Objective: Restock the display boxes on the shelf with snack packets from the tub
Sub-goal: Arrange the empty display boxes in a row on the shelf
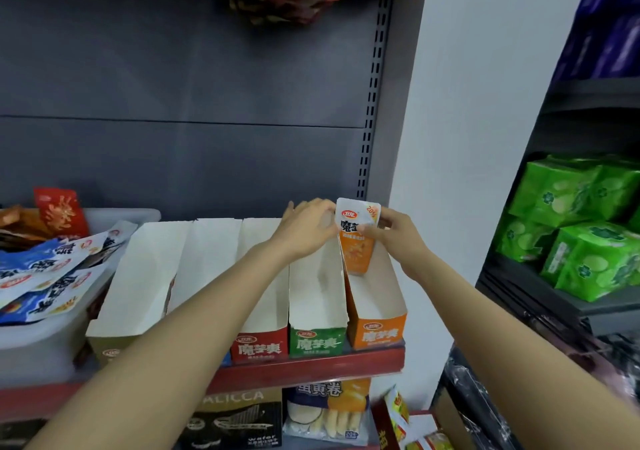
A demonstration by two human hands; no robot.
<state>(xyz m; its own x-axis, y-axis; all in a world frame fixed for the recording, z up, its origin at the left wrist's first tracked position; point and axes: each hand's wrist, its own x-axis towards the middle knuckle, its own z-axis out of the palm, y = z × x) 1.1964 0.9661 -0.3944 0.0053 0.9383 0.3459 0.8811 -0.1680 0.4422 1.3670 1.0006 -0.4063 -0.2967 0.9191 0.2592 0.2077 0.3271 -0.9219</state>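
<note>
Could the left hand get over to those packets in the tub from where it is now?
Probably yes. The left hand pinches the orange packet above the orange box; once it lets go, only open-topped display boxes lie between it and the tub of packets.

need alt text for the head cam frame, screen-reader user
Both hands, left hand and right hand, hold an orange snack packet upright at the back of the orange display box, rightmost in a row of open, mostly empty boxes on a red-edged shelf. A tub of packets sits at left.
</note>
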